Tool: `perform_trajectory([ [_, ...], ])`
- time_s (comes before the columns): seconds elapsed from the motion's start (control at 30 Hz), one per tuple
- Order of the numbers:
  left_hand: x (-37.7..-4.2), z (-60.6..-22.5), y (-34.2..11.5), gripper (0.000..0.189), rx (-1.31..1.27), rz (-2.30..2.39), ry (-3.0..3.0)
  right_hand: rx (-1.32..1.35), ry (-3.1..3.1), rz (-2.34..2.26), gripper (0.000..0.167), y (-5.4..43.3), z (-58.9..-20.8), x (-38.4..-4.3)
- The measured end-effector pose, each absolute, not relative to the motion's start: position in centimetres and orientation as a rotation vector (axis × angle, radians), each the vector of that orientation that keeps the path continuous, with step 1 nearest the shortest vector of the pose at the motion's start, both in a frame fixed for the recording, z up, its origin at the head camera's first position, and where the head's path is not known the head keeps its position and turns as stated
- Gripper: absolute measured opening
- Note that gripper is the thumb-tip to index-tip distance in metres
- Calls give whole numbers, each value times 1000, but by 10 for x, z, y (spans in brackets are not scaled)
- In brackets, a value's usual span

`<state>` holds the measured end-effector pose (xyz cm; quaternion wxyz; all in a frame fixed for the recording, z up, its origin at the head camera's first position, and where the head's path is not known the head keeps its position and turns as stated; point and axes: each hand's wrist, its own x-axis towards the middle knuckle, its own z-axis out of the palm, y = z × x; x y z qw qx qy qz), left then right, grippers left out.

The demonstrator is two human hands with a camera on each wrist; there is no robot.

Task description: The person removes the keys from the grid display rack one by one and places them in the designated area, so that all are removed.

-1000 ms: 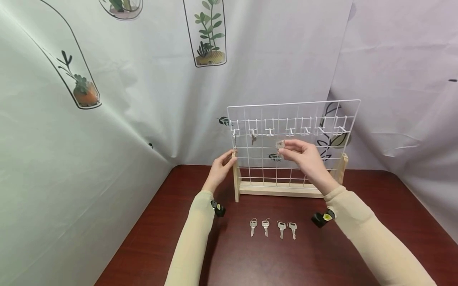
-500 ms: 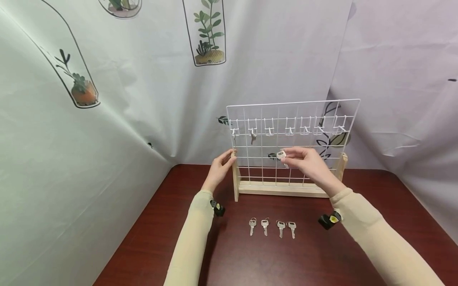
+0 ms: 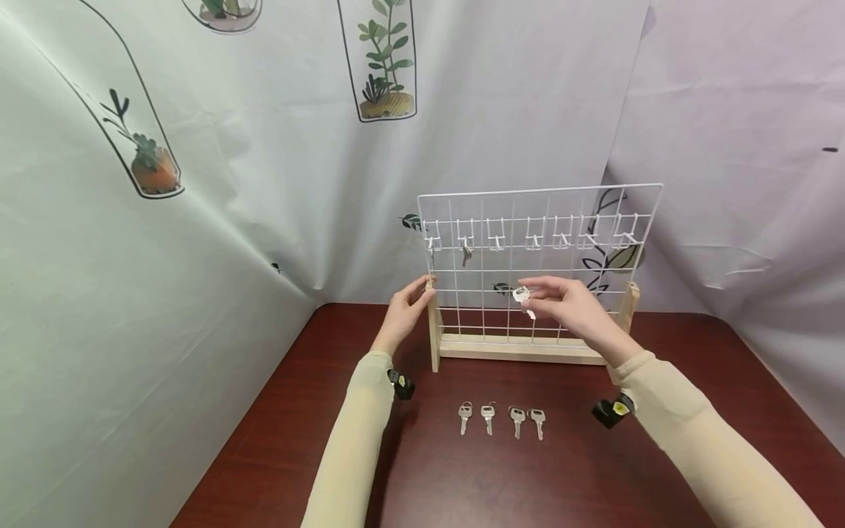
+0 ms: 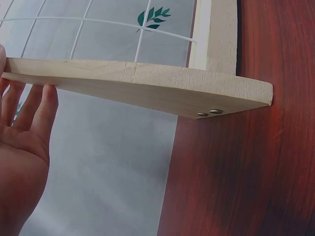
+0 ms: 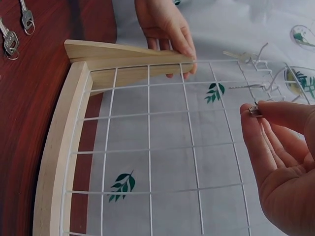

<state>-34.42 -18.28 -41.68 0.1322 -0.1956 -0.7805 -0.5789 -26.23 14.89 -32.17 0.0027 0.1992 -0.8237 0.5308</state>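
With thumb and fingers on either side, my left hand (image 3: pixel 404 315) grips the top of the left wooden post (image 4: pixel 142 81) of a white wire-grid rack. My right hand (image 3: pixel 579 312) pinches a silver key (image 3: pixel 521 294) between thumb and fingertips, in front of the grid's middle, below the hooks. The right wrist view shows only a small end of that key (image 5: pixel 254 111) at the fingertips. A key (image 3: pixel 466 254) hangs from the second hook from the left, and another hangs nearly edge-on from the leftmost hook (image 3: pixel 432 243).
Several silver keys (image 3: pixel 488 418) with rings lie in a row on the dark red table (image 3: pixel 502 484) before the rack's wooden base (image 3: pixel 521 353). More white hooks (image 3: pixel 562 240) run along the grid to the right. A printed curtain (image 3: pixel 284 161) hangs close behind.
My right hand has moved down and slightly right with the key, away from the hooks, and the key has tilted so more of it shows. My left hand stays on the post.
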Motion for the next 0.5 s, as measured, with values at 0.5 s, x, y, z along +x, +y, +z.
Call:
perform_trajectory([
  [0.5,-326,-395,-179,46,-583,-1699,-2309,606,-2611,1707,48,158,-328,-263],
])
